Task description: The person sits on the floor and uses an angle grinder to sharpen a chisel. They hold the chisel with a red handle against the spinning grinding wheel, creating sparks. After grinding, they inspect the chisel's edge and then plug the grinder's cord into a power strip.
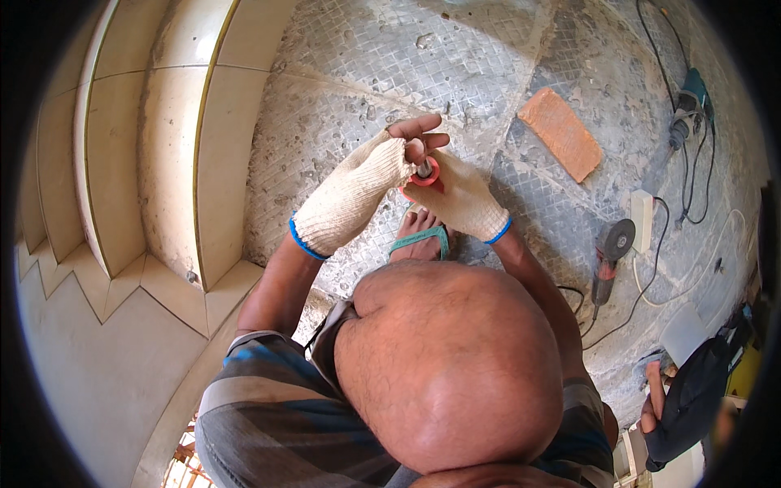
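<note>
Both hands wear cream knitted gloves with blue cuffs and bare fingertips. They meet in front of me, above my sandalled foot. Between them stands a chisel-like tool with a silver metal end and a red round guard. My right hand is closed around its red part, mostly hiding it. The thumb and fingers of my left hand bend over the metal end and touch it, while some fingers stretch to the right. The tool's lower end is hidden.
An orange brick lies ahead on the worn grey floor. To the right are an angle grinder, a white power strip, a teal power drill and loose cables. Tiled steps rise on the left. A dark bag sits low right.
</note>
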{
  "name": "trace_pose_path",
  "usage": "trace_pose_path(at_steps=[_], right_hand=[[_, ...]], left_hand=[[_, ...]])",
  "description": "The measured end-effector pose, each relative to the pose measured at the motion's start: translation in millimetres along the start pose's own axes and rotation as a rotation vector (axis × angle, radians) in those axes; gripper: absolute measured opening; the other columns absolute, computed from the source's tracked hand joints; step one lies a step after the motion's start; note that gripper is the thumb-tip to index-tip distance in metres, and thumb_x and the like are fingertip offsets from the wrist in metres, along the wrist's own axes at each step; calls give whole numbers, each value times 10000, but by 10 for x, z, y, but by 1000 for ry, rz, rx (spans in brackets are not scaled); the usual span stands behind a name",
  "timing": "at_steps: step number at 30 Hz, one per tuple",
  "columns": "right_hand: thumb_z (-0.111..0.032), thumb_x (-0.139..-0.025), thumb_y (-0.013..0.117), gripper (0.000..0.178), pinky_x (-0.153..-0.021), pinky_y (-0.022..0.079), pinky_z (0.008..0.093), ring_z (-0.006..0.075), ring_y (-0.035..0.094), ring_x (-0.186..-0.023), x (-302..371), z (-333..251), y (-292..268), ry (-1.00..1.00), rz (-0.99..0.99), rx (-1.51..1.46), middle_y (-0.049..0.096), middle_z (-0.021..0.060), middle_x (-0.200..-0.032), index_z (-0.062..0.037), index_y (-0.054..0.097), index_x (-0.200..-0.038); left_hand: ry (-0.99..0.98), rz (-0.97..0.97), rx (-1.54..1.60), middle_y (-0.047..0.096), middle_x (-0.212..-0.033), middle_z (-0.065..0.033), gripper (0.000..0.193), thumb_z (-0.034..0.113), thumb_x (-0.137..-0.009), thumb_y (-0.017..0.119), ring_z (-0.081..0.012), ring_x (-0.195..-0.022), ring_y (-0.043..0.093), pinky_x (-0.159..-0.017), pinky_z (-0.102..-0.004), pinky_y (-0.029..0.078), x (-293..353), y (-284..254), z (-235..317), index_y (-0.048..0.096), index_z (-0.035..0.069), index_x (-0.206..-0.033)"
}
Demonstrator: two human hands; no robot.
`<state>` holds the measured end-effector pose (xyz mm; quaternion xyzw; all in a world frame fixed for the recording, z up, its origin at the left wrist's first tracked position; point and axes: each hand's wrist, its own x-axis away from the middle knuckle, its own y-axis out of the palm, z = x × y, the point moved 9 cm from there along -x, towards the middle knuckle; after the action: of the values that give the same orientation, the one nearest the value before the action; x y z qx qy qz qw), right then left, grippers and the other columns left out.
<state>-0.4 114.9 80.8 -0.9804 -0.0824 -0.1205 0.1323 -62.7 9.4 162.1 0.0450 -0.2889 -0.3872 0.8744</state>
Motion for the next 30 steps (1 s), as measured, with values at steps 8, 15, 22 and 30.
trace_pose_path(at_steps=[8, 15, 22, 30], right_hand=[[-347, -1006, 777, 393, -975, 583, 461, 341, 771, -1108, 88, -108, 117, 124, -225, -237, 781, 179, -1163, -64, 713, -1272], [-235, -993, 734, 301, -995, 574, 424, 287, 757, -1070, 149, -245, 300, 6, -422, -530, 782, 152, -1137, -38, 740, -1221], [-235, -982, 733, 281, -1013, 560, 397, 231, 741, -1062, 236, -251, 347, 21, -482, -586, 784, 103, -1115, -35, 750, -1178], [-235, -964, 735, 271, -1000, 556, 380, 202, 725, -1047, 213, -318, 300, 59, -473, -718, 779, 67, -1089, -15, 746, -1123]], left_hand=[[32, 116, 142, 659, -1564, -208, 733, 498, -1074, 751, -287, -1489, 587, -1315, -453, 381, 86, -143, -31, 589, 14, -1601], [22, 252, -16, 732, -1464, -160, 624, 331, -1088, 740, -195, -1430, 625, -1222, -392, 445, 96, -227, 50, 596, -10, -1590], [95, 271, 24, 739, -1437, -170, 757, 446, -1057, 764, -232, -1417, 647, -1225, -403, 466, 35, -255, 40, 561, -43, -1599], [85, 293, 14, 735, -1407, -192, 789, 471, -1059, 764, -269, -1367, 698, -1212, -424, 493, 11, -277, -3, 551, -88, -1573]])
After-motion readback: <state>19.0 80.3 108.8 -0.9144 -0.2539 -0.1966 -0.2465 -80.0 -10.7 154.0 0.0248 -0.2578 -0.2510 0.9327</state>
